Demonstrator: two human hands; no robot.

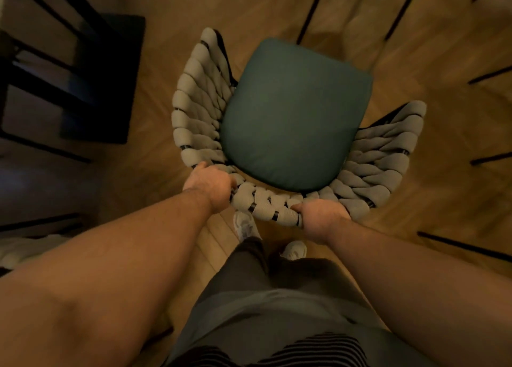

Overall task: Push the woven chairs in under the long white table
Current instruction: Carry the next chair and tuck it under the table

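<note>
A woven chair (194, 108) with thick grey woven straps on a black frame and a green seat cushion (293, 117) stands on the wooden floor right in front of me, seen from above. My left hand (210, 182) grips the left part of its curved backrest. My right hand (322, 217) grips the backrest's near right part. Both hands are closed around the woven rim. The long white table is not in view.
Dark furniture with black bars (69, 70) stands at the left. Thin black legs (311, 11) cross the floor at the top and along the right edge. My feet in white shoes (245, 225) stand just behind the chair on the wooden floor (443, 47).
</note>
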